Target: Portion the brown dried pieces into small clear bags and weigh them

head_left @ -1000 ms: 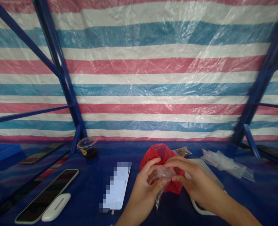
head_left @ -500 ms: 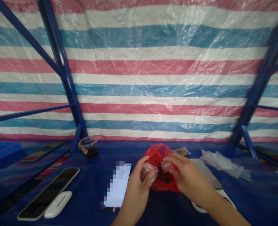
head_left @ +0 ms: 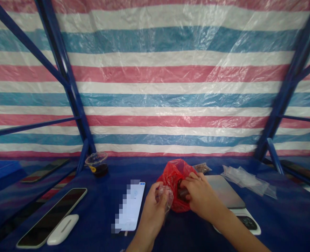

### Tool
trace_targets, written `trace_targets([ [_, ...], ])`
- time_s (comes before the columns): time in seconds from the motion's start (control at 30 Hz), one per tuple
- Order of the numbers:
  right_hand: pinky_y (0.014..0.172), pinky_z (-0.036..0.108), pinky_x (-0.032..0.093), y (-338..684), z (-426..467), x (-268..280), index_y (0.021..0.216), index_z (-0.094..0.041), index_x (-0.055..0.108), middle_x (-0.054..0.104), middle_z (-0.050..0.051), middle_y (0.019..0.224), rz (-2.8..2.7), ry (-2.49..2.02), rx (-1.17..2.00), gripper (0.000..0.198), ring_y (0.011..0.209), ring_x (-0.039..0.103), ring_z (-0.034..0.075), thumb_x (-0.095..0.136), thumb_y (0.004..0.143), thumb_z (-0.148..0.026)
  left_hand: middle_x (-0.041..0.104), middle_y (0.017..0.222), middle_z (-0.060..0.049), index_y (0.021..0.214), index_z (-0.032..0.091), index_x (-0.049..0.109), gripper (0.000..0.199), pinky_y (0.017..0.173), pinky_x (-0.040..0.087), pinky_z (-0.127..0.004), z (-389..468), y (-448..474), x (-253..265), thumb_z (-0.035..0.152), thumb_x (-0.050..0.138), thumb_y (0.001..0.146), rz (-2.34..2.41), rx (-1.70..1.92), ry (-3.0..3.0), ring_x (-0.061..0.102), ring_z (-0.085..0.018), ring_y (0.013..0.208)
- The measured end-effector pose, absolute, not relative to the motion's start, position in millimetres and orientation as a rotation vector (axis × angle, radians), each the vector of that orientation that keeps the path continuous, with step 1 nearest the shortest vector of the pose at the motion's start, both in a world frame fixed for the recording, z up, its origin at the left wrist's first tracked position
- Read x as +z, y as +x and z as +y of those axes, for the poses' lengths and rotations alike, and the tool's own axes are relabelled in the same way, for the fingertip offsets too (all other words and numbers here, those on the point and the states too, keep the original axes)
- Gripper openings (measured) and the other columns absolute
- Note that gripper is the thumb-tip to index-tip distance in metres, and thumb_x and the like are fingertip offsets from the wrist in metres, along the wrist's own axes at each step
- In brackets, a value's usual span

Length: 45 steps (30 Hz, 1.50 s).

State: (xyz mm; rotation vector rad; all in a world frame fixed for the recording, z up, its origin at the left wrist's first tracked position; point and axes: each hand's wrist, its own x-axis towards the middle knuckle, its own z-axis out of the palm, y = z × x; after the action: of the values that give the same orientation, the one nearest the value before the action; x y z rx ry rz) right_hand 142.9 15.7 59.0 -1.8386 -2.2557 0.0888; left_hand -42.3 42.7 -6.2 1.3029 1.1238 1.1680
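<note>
My left hand (head_left: 157, 204) is closed around a small clear plastic bag (head_left: 168, 199), holding it beside the left edge of a red plastic bag (head_left: 174, 171). The red bag stands open on the blue table and has dark brown contents (head_left: 181, 191) in it. My right hand (head_left: 201, 194) reaches over the red bag's right side. Its fingers are curled together at the dark contents, and what they pinch is hidden. Just right of that hand is a digital scale (head_left: 227, 192) with a metal plate.
Clear zip bags (head_left: 249, 180) lie at the right, and a small filled bag (head_left: 202, 168) lies behind the scale. To the left are a lit phone (head_left: 131, 206), a dark phone (head_left: 52, 217), a white earphone case (head_left: 63, 229) and a lidded cup (head_left: 99, 168) of dark liquid.
My right hand has let go of the clear bag's edge and moved its fingers down into the red bag. My left hand keeps the clear bag, slightly further left.
</note>
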Motion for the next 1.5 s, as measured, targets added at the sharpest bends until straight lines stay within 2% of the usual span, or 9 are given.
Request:
trace_targets([
  [0.1, 0.110, 0.045, 0.031, 146, 15, 55, 0.102, -0.018, 0.076, 0.077, 0.008, 0.114, -2.178, -1.823, 0.141, 0.031, 0.120, 0.057, 0.028, 0.068, 0.075, -0.004, 0.077, 0.113, -0.014, 0.127, 0.015, 0.062, 0.074, 0.085, 0.056, -0.037, 47, -49, -10, 0.071, 0.070, 0.079, 1.110, 1.120, 1.293, 0.074, -0.029, 0.102],
  [0.23, 0.112, 0.048, 0.030, 145, 10, 60, 0.104, -0.014, 0.077, 0.074, 0.014, 0.124, -2.252, -1.912, 0.045, 0.031, 0.131, 0.049, 0.034, 0.066, 0.076, -0.003, 0.079, 0.104, -0.011, 0.121, 0.017, 0.063, 0.066, 0.082, 0.056, -0.035, 50, -57, -12, 0.067, 0.073, 0.079, 1.133, 1.191, 1.219, 0.075, -0.027, 0.096],
  [0.37, 0.115, 0.049, 0.027, 138, 12, 57, 0.115, -0.013, 0.076, 0.073, 0.015, 0.126, -2.275, -1.886, 0.018, 0.040, 0.130, 0.049, 0.034, 0.068, 0.077, -0.005, 0.079, 0.107, -0.011, 0.121, 0.018, 0.064, 0.062, 0.079, 0.057, -0.034, 46, -56, -7, 0.065, 0.073, 0.081, 1.118, 1.171, 1.237, 0.075, -0.028, 0.099],
  [0.6, 0.107, 0.046, 0.031, 132, 19, 44, 0.101, -0.018, 0.078, 0.075, 0.009, 0.113, -2.192, -1.792, 0.116, 0.025, 0.122, 0.050, 0.031, 0.068, 0.080, -0.011, 0.079, 0.103, -0.012, 0.116, 0.017, 0.063, 0.072, 0.084, 0.058, -0.039, 42, -45, -3, 0.074, 0.075, 0.073, 1.065, 1.117, 1.210, 0.076, -0.030, 0.097],
  [0.8, 0.106, 0.045, 0.030, 142, 18, 38, 0.106, -0.023, 0.081, 0.077, 0.005, 0.109, -2.055, -1.778, 0.249, 0.035, 0.115, 0.053, 0.029, 0.067, 0.078, -0.009, 0.078, 0.112, -0.015, 0.119, 0.017, 0.064, 0.062, 0.096, 0.054, -0.047, 46, -51, -3, 0.068, 0.068, 0.082, 1.129, 1.204, 1.364, 0.073, -0.033, 0.107],
  [0.93, 0.107, 0.046, 0.032, 154, 19, 34, 0.116, -0.030, 0.081, 0.077, 0.004, 0.113, -1.930, -1.755, 0.333, 0.048, 0.118, 0.055, 0.029, 0.063, 0.079, -0.005, 0.072, 0.128, -0.014, 0.132, 0.020, 0.061, 0.057, 0.106, 0.050, -0.050, 39, -51, 5, 0.056, 0.065, 0.088, 1.151, 1.325, 1.495, 0.068, -0.033, 0.118],
  [1.13, 0.116, 0.052, 0.032, 159, 8, 55, 0.122, -0.033, 0.077, 0.071, 0.006, 0.129, -1.771, -1.665, 0.271, 0.039, 0.132, 0.052, 0.031, 0.065, 0.089, -0.017, 0.073, 0.129, -0.010, 0.138, 0.025, 0.059, 0.053, 0.111, 0.050, -0.047, 25, -41, 15, 0.041, 0.069, 0.088, 1.054, 1.316, 1.599, 0.068, -0.029, 0.121],
  [1.27, 0.114, 0.052, 0.035, 152, -5, 67, 0.126, -0.032, 0.075, 0.072, 0.008, 0.129, -1.919, -1.473, 0.154, 0.042, 0.131, 0.053, 0.031, 0.061, 0.092, -0.012, 0.069, 0.136, -0.011, 0.140, 0.027, 0.060, 0.054, 0.112, 0.049, -0.046, 23, -38, 14, 0.036, 0.070, 0.088, 1.009, 1.271, 1.589, 0.065, -0.030, 0.128],
  [1.5, 0.103, 0.036, 0.049, 137, -14, 65, 0.130, -0.027, 0.067, 0.066, 0.007, 0.129, -2.062, -1.279, 0.315, 0.052, 0.115, 0.063, 0.022, 0.050, 0.091, 0.001, 0.059, 0.155, -0.009, 0.149, 0.029, 0.054, 0.061, 0.124, 0.039, -0.049, 21, -39, 2, 0.032, 0.069, 0.090, 0.922, 1.209, 1.620, 0.054, -0.029, 0.143],
])
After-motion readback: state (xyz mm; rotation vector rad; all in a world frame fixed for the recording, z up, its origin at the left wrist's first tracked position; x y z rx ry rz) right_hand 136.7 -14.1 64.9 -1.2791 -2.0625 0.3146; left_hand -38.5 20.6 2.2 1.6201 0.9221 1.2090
